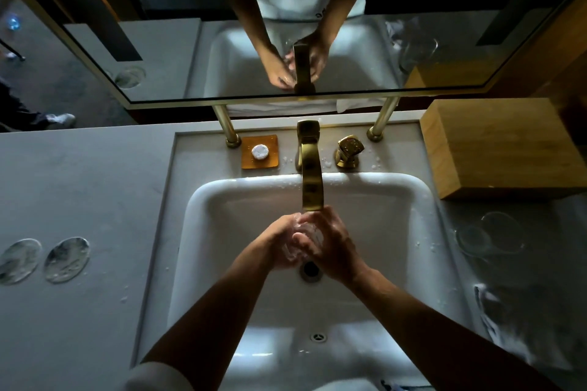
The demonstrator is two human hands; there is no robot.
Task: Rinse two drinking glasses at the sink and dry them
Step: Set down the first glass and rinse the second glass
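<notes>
Left hand (281, 243) and right hand (330, 244) both wrapped around one glass (305, 236), just under the brass tap (311, 181), over the sink (397, 219). Second glass (490, 236), apparently on its side, lies on the counter well right of the right hand. No legible writing on either.

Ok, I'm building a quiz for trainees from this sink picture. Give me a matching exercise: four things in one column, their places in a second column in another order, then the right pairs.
Things
1. glass in hand
2. second glass
3. soap
4. wooden box

Places
A. on the amber dish left of the faucet
B. on the counter right of the basin, nearer the person
C. under the faucet spout, between both hands
D. far right corner of the counter

Pairs: 1-C, 2-B, 3-A, 4-D
</notes>
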